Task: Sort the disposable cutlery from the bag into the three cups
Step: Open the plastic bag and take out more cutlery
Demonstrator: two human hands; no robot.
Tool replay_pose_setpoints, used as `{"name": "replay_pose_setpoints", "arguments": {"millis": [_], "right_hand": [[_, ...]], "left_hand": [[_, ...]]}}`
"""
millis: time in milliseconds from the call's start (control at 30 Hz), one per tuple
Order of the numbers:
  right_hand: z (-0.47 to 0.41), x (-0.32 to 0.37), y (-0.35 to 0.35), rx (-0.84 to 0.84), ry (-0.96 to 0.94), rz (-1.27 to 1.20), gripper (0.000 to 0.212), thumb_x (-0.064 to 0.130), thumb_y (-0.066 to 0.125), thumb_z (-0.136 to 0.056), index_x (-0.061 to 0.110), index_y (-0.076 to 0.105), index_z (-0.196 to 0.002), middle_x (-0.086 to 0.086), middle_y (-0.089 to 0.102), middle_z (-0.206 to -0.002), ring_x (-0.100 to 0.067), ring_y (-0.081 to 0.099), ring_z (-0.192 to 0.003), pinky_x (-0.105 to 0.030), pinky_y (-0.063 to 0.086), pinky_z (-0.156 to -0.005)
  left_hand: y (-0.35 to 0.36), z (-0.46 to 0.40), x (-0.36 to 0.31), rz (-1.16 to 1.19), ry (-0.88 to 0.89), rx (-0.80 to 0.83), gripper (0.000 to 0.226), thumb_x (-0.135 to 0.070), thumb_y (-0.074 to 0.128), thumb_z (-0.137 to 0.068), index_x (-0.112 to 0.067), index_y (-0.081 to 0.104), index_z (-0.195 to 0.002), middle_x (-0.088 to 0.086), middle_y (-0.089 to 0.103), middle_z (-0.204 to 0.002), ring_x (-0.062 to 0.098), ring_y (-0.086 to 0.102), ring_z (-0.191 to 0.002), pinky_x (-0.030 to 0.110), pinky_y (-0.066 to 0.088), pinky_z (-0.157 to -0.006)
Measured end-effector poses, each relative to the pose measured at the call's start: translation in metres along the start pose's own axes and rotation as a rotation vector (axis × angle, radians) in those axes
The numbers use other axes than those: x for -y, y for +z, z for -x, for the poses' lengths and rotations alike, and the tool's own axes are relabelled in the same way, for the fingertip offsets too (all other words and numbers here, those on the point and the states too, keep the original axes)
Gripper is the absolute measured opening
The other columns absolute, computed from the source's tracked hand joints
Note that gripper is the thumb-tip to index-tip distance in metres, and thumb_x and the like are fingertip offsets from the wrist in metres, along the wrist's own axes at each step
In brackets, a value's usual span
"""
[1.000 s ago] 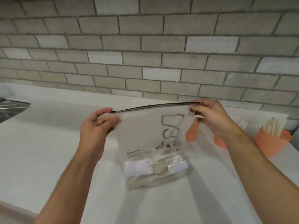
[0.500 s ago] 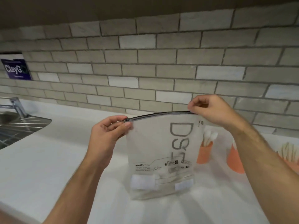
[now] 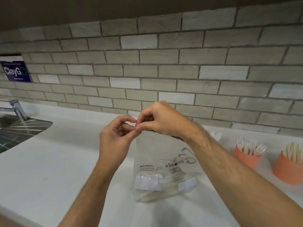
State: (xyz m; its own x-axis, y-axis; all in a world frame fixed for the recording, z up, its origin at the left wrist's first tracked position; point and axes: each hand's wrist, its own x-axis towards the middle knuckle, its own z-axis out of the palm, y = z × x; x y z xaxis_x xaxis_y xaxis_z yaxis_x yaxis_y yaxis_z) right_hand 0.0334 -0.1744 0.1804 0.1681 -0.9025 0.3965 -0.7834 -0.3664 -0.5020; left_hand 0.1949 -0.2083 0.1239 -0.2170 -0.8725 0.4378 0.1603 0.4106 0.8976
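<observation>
Both hands (image 3: pixel 114 138) (image 3: pixel 161 119) raised, fingertips pinched together

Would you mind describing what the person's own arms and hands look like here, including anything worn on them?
Both forearms are bare as far as the frame shows: no sleeves, watch, bracelets or gloves. The left hand and the right hand show no rings on the fingers in view. The forearms carry visible hair, and the fingernails look short and unpainted.

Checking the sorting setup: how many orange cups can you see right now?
2. One cup holding forks stands right of the bag; another cup holding sticks sits at the right edge. A third may be hidden behind the right hand.
</observation>
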Motion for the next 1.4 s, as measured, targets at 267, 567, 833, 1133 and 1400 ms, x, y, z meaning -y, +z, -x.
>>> {"name": "replay_pose_setpoints", "arguments": {"millis": [267, 567, 833, 1133, 1400], "right_hand": [[0.011, -0.031, -0.025, -0.020, 0.066, 0.113, 0.006, 0.019, 0.081, -0.083, 0.017, 0.078, -0.087, 0.010, 0.074, -0.081, 0.002, 0.068, -0.077, -0.008, 0.049, -0.072], [0.062, -0.120, -0.079, -0.155, 0.361, 0.258, 0.005, 0.020, 0.078, -0.085, 0.024, 0.076, -0.088, 0.013, 0.073, -0.085, -0.002, 0.067, -0.086, -0.020, 0.051, -0.081], [0.067, -0.116, -0.093, -0.298, 0.275, 0.208, 0.003, 0.012, 0.073, -0.089, 0.014, 0.074, -0.087, 0.006, 0.070, -0.075, -0.004, 0.063, -0.059, -0.016, 0.046, -0.062], [0.053, -0.100, -0.054, -0.473, 0.194, -0.014, 0.007, 0.010, 0.071, -0.090, 0.016, 0.069, -0.092, 0.002, 0.059, -0.104, -0.016, 0.069, -0.085, -0.017, 0.053, -0.075], [0.095, -0.063, 0.000, -0.250, 0.742, -0.729, 0.024, 0.033, 0.076, -0.086, 0.009, 0.072, -0.085, -0.008, 0.074, -0.080, -0.015, 0.067, -0.060, -0.023, 0.051, -0.056]], "left_hand": [[-0.006, -0.012, -0.001, 0.059, 0.010, -0.040, 0.031, 0.010, 0.075, -0.076, -0.019, 0.065, -0.081, -0.006, 0.058, -0.061, 0.009, 0.053, -0.061, 0.017, 0.043, -0.063], [-0.024, -0.020, 0.016, 0.114, -0.012, -0.117, 0.036, 0.015, 0.067, -0.080, -0.017, 0.056, -0.069, -0.003, 0.050, -0.069, 0.023, 0.053, -0.075, 0.029, 0.047, -0.083], [-0.006, -0.028, -0.008, 0.237, -0.369, 0.341, 0.007, -0.015, 0.055, -0.094, -0.016, 0.063, -0.094, 0.007, 0.058, -0.072, 0.019, 0.054, -0.061, 0.019, 0.047, -0.050], [0.074, -0.040, -0.003, -0.381, -0.508, 0.851, 0.019, -0.019, 0.077, -0.083, -0.003, 0.069, -0.089, 0.015, 0.074, -0.085, 0.024, 0.066, -0.070, 0.030, 0.055, -0.063], [0.094, -0.017, 0.004, -0.252, -0.426, 0.676, 0.013, -0.002, 0.076, -0.079, 0.000, 0.064, -0.085, 0.022, 0.073, -0.080, 0.023, 0.071, -0.064, 0.029, 0.059, -0.061]]}}
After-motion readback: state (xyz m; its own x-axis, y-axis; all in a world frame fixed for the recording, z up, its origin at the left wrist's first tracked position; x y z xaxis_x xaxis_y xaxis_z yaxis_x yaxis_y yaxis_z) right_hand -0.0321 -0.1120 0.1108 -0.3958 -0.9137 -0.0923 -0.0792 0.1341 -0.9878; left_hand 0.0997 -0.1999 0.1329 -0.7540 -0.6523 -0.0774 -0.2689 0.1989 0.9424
